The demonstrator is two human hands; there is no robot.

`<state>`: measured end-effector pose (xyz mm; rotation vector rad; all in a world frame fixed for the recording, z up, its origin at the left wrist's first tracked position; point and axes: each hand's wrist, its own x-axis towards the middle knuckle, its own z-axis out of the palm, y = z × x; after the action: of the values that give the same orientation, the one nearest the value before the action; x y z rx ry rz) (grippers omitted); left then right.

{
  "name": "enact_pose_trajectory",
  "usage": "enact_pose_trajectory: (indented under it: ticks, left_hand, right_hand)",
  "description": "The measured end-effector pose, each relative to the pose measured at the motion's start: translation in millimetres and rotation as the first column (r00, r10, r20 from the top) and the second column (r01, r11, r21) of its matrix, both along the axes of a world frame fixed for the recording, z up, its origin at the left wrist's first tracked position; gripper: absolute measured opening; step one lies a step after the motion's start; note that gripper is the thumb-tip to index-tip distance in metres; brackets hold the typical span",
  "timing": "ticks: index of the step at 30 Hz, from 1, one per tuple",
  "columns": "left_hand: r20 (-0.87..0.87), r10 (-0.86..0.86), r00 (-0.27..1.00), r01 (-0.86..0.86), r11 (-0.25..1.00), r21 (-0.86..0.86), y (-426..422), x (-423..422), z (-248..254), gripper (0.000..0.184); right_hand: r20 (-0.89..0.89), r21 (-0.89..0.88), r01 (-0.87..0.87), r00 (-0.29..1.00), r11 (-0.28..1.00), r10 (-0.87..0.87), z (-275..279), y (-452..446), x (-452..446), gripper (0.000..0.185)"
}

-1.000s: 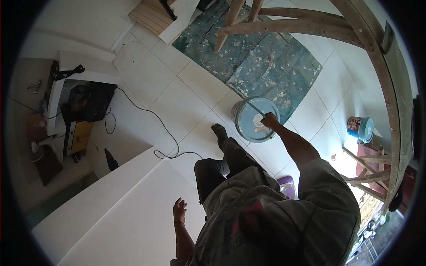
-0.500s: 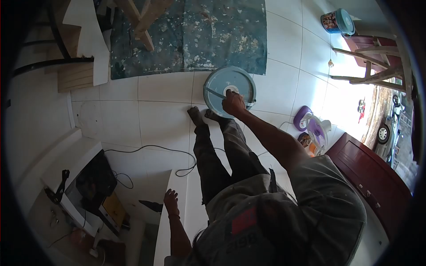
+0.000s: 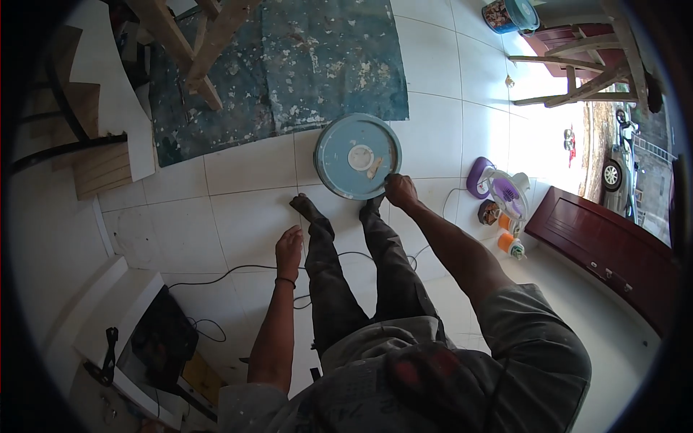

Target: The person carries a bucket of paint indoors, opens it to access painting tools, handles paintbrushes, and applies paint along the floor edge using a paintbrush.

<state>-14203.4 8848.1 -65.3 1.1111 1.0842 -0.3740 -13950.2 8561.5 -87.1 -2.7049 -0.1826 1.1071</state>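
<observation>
A blue-grey bucket (image 3: 337,169) with a round lid stands on the floor just in front of my feet. The lid carries a white round patch at its middle and a pale tan smear beside it. My right hand (image 3: 401,193) is at the near right edge of the lid, its fingers curled closed against the rim; its fingertips are partly hidden. My left hand (image 3: 289,250) hangs in the air to the left of my legs, holding nothing, with its fingers loosely extended.
Beyond the bucket lies a paint-spotted green sheet (image 3: 289,79) with wooden legs (image 3: 198,65) on it. To the right are a purple-and-white fan (image 3: 509,195), an orange-and-white container (image 3: 510,244) and a dark red cabinet (image 3: 599,252). A black cable (image 3: 238,269) crosses the tiles.
My right hand has moved from the lid's middle to its near right edge. The strap-like handle no longer crosses the lid. My left hand has come forward, nearer my legs. The view has shifted.
</observation>
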Motion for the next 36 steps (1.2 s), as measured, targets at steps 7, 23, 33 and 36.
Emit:
enact_pose_trajectory:
  ticks: [7, 23, 33, 36]
  left_hand:
    - [-0.059, -0.227, 0.972, 0.235, 0.937, 0.26, -81, 89, -163, 0.059]
    - [-0.503, -0.22, 0.836, 0.545, 0.438, 0.714, -94, 151, -209, 0.054]
    - [-0.387, -0.225, 0.894, 0.435, 0.637, 0.636, -89, 159, -185, 0.055]
    - [-0.396, -0.203, 0.895, 0.425, 0.656, 0.624, -83, 152, -205, 0.055]
  right_hand:
    - [0.296, -0.116, 0.256, 0.931, 0.96, -0.212, -96, -2, 108, 0.04]
    - [-0.002, -0.079, 0.115, 0.993, 0.99, -0.116, -105, -25, 140, 0.063]
    - [-0.001, -0.02, 0.147, 0.989, 0.989, -0.147, -91, -32, 140, 0.057]
    - [0.054, -0.019, 0.142, 0.989, 0.99, -0.14, -87, -30, 139, 0.057]
